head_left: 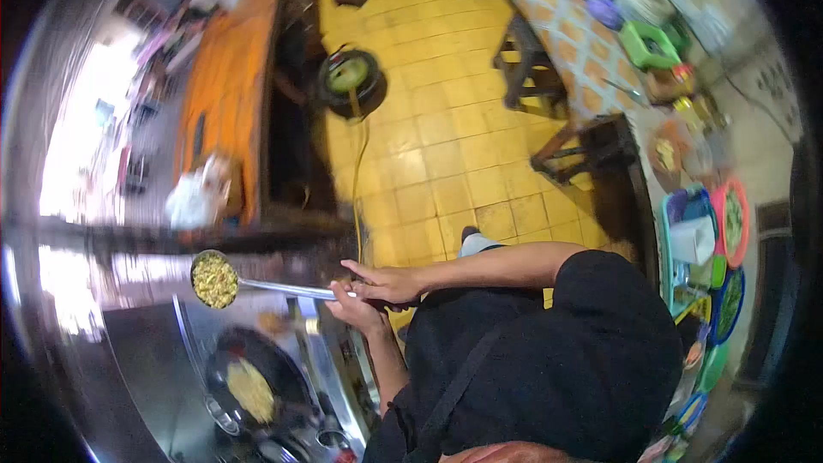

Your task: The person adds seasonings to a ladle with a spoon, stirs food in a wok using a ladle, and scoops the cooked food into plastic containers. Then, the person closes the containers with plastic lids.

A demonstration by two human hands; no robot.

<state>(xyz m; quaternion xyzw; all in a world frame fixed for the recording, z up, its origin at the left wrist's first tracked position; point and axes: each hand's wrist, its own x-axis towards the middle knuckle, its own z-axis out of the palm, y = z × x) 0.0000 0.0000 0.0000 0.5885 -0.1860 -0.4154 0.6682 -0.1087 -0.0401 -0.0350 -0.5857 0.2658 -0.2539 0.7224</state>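
Observation:
A long metal-handled ladle (291, 289) reaches left from my hands. Its round bowl is heaped with yellow-green chopped food (215, 281). My left hand (360, 315), the lower one, is wrapped round the near end of the handle. Against it lies my right hand (390, 284), also at the handle's end, one digit sticking out; its other fingers are partly hidden. Below the ladle's bowl, a dark wok (296, 399) on the stove holds pale yellow food (250, 390). The ladle is held apart from the wok.
Metal stove surface (146, 377) surrounds the wok. An orange wooden counter (219, 86) carries a white plastic bag (193, 203). On the yellow tiled floor (429, 146) stands a dark round container (364, 103). Stools (523, 60) and a patterned table (557, 17) are opposite; colourful baskets (735, 223) stand at right.

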